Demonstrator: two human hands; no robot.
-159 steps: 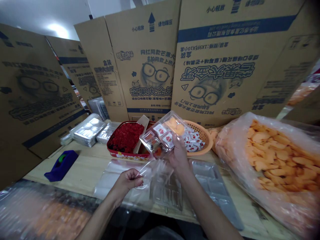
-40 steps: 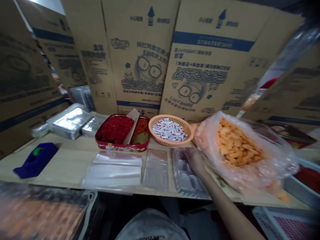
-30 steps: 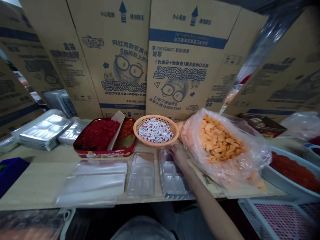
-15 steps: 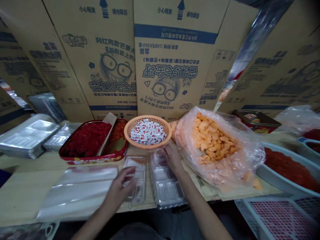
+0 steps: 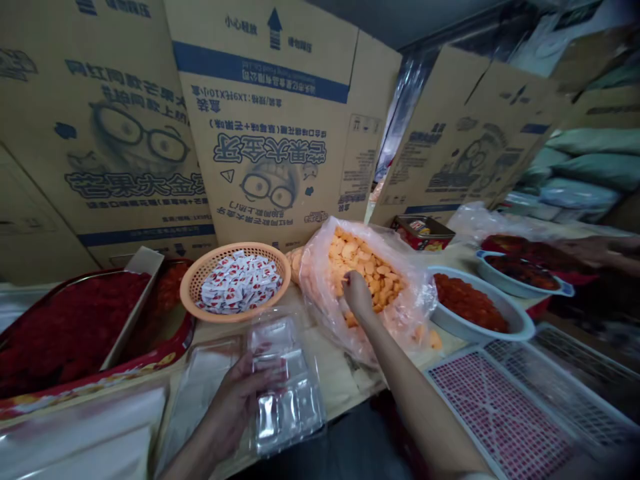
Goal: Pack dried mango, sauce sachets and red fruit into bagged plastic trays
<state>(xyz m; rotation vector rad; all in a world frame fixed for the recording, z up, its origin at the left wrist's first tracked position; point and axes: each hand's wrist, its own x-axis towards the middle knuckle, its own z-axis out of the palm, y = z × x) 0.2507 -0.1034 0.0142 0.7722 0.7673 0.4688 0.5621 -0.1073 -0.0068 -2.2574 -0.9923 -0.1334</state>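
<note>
A: Where is the left hand?
B: At the left edge of the clear tray, fingers partly spread against the plastic. I can't tell whether it grips.
A: And the tray itself?
B: Near the front of the surface, in front of the basket of white packets.
A: The right hand?
B: In the mouth of the bag, over the orange pieces. Its fingers are bunched nearly together; whether they pinch a piece, I can't tell.
A: What stands about them?
B: A red tin left of the basket, and a blue basin right of the bag.
</note>
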